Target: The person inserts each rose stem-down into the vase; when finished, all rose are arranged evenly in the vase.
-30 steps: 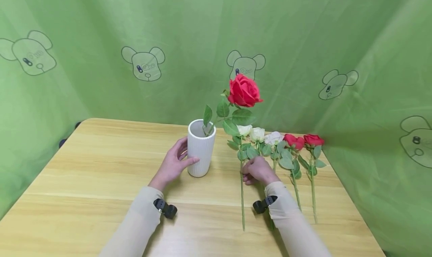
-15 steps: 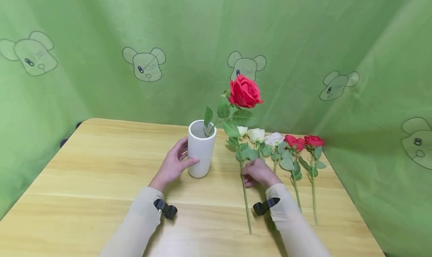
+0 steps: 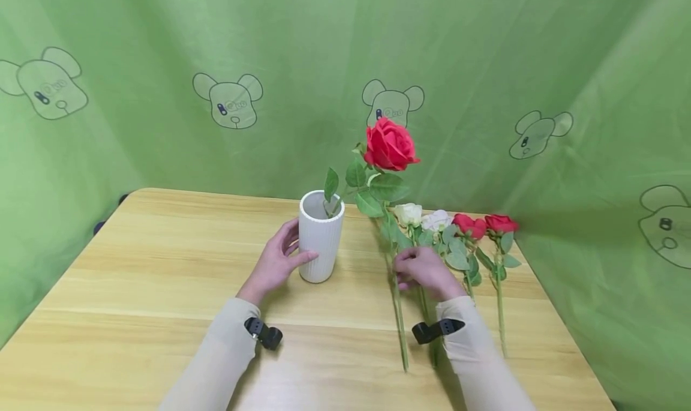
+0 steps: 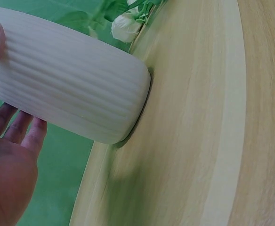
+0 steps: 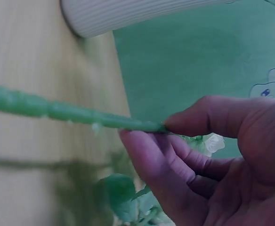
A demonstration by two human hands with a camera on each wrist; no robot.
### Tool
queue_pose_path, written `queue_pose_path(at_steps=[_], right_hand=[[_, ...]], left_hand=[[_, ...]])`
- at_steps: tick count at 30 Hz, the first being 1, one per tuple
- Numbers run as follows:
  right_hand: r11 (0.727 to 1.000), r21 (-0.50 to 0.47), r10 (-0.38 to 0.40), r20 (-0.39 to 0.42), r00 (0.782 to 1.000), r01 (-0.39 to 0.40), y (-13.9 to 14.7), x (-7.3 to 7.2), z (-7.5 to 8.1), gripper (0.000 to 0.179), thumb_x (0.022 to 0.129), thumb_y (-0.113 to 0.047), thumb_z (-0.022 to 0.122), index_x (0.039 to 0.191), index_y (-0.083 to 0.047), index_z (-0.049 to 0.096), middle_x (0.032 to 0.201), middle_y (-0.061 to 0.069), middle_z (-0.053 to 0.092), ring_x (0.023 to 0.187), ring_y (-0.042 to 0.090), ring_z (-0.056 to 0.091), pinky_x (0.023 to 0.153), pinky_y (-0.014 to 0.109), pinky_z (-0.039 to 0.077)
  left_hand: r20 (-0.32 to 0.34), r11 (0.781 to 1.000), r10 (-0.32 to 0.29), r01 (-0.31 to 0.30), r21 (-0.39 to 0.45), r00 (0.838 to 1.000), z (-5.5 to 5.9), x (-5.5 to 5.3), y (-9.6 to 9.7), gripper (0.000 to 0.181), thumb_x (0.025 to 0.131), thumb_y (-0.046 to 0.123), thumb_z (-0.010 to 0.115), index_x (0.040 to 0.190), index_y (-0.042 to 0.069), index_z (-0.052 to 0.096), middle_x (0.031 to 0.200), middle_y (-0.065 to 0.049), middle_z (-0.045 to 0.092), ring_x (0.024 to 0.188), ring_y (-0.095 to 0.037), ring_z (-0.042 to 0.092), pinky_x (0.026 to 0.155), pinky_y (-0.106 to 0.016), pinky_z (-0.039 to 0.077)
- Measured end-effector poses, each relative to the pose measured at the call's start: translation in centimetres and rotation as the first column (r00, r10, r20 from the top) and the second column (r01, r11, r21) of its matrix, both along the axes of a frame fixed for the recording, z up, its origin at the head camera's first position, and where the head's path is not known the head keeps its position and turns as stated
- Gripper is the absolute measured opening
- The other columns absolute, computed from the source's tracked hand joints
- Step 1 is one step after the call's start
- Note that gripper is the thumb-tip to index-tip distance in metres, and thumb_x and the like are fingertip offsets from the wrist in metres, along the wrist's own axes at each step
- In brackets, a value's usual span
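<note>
A white ribbed vase (image 3: 321,252) stands upright on the wooden table, and my left hand (image 3: 276,262) holds its side, thumb in front and fingers behind. In the left wrist view the vase's base (image 4: 128,103) touches the tabletop. A long-stemmed red rose (image 3: 390,145) leans rightward out of the vase. My right hand (image 3: 426,272) pinches the green stem (image 5: 71,111) of a white rose between thumb and fingertips. Its stem (image 3: 400,333) slants above the table, clear of it in the right wrist view. The bloom is mostly hidden behind the red rose's leaves.
Right of the held flower lie a white rose (image 3: 408,213), a pale one (image 3: 436,220) and two red roses (image 3: 469,225), stems toward me. A green curtain (image 3: 302,69) with bear-head prints hangs behind the table (image 3: 162,267).
The right hand has lifted the white rose slightly and shifted right. The bloom has risen behind the red rose's leaves. The left hand and vase stay in place.
</note>
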State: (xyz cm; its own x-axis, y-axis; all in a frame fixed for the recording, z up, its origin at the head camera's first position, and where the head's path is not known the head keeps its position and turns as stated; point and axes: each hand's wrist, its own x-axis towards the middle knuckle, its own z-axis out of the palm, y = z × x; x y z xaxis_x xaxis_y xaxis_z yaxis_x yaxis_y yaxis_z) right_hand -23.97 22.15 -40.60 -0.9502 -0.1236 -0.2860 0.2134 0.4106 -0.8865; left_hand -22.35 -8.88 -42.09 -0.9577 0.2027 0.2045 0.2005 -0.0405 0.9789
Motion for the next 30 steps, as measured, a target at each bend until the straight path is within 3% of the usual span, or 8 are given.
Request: queue_pose_path(at_steps=[5,13,19,23,30], right_hand=[[1.000,-0.024,-0.001,-0.044,0.999,0.000,0.1,0.2,1.1,0.030,0.089,0.004,0.058,0.115,0.017,0.052,0.103,0.024,0.058,0.079,0.025,0.062,0.071,0.038,0.061],[0.997,-0.081,-0.008,-0.128,0.992,-0.003,0.1,0.8,2.9,0.027,0.090,0.004,0.060,0.113,0.015,0.052,0.098,0.019,0.058,0.082,0.025,0.062,0.073,0.037,0.061],[0.994,-0.109,-0.012,-0.200,0.980,-0.010,0.2,1.1,4.0,0.032,0.091,0.002,0.062,0.118,0.014,0.049,0.105,0.021,0.056,0.088,0.030,0.062,0.077,0.040,0.060],[0.990,-0.144,-0.042,-0.261,0.965,0.004,0.0,1.4,4.8,0.034,0.093,0.000,0.062,0.120,0.016,0.049,0.104,0.021,0.056,0.089,0.025,0.062,0.077,0.038,0.060],[0.966,-0.256,-0.125,-0.373,0.919,0.028,-0.5,1.8,6.1,0.031,0.093,0.003,0.061,0.119,0.017,0.050,0.100,0.017,0.058,0.084,0.018,0.064,0.075,0.035,0.061]], left_hand=[[0.001,1.000,0.002,-0.002,-0.004,1.000,0.0,0.0,0.0,0.077,0.084,-0.003,0.074,0.148,-0.002,0.033,0.149,-0.023,0.039,0.136,-0.032,0.037,0.113,-0.038,0.033],[0.001,1.000,0.002,-0.002,0.000,1.000,0.1,0.0,-0.1,0.077,0.083,-0.003,0.074,0.149,-0.002,0.033,0.149,-0.023,0.039,0.136,-0.032,0.037,0.113,-0.038,0.033],[-0.007,1.000,-0.003,0.003,0.012,1.000,0.1,0.0,-0.1,0.077,0.083,-0.004,0.074,0.148,-0.003,0.033,0.148,-0.024,0.039,0.136,-0.033,0.038,0.113,-0.039,0.033],[-0.013,1.000,-0.003,0.004,0.018,1.000,0.1,0.0,-0.1,0.076,0.083,-0.005,0.073,0.148,-0.003,0.033,0.147,-0.024,0.040,0.136,-0.034,0.038,0.113,-0.040,0.032],[-0.011,1.000,-0.004,0.004,0.011,1.000,0.0,0.0,-0.1,0.077,0.083,-0.004,0.074,0.148,-0.003,0.033,0.148,-0.024,0.039,0.136,-0.034,0.038,0.113,-0.040,0.033]])
